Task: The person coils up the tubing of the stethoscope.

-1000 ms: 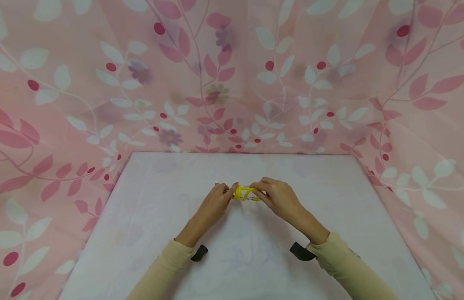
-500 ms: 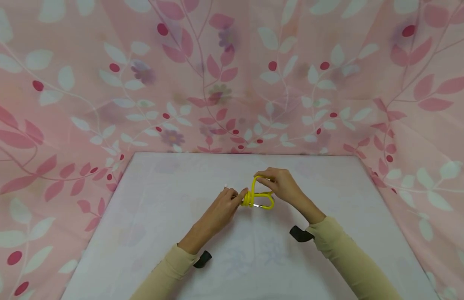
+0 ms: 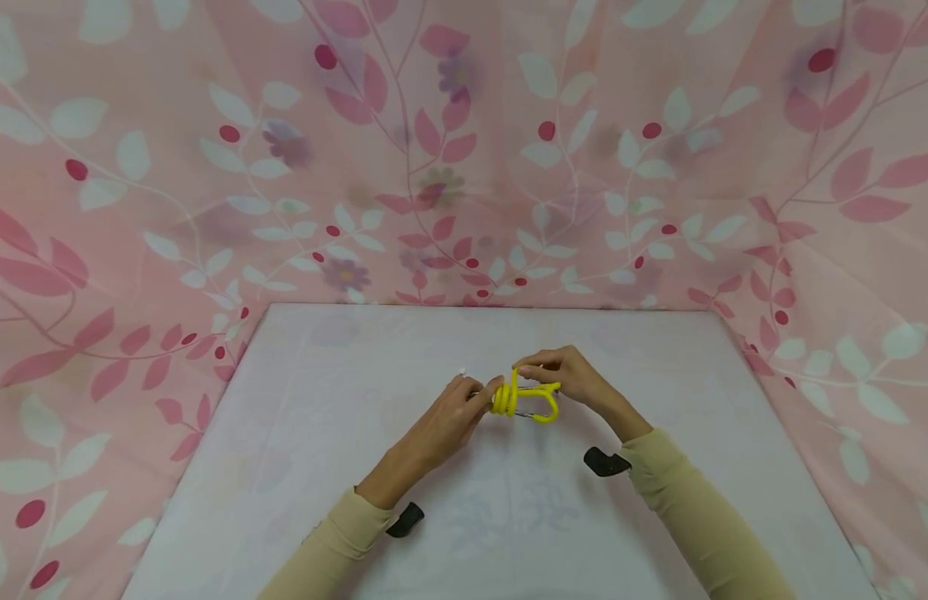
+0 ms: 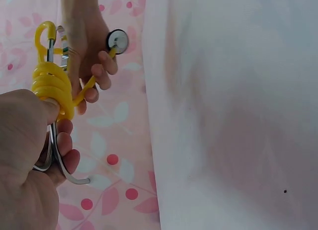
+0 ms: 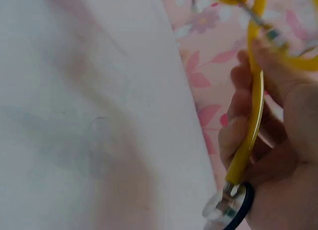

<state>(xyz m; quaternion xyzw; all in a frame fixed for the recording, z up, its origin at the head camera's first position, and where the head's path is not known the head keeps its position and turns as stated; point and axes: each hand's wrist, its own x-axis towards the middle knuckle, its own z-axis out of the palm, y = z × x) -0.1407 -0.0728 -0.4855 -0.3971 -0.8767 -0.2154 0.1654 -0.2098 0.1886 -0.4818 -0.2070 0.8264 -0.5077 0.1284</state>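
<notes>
A yellow stethoscope (image 3: 503, 401) is held between both hands above the table, its tubing wound in several coils around its metal ear tubes. My left hand (image 3: 452, 417) pinches the bundle at the coils; in the left wrist view the thumb presses the lowest coil and fingers curl behind the metal ear tubes (image 4: 60, 160). With curled fingers, my right hand (image 3: 576, 379) grips the free end of the yellow tubing (image 5: 255, 101). The round chest piece (image 4: 118, 41) hangs from that end beside the right palm. A yellow loop (image 3: 551, 407) sticks out of the coils toward the right.
The white-covered table (image 3: 343, 350) lies below the hands. Pink floral cloth (image 3: 464, 167) stands behind it and along both sides. Black straps (image 3: 406, 520) show near the wrists.
Both hands have shifted slightly right. The right hand drew the tubing up and away from the left, then came down a little. The coils and right-hand loop now show more fully.
</notes>
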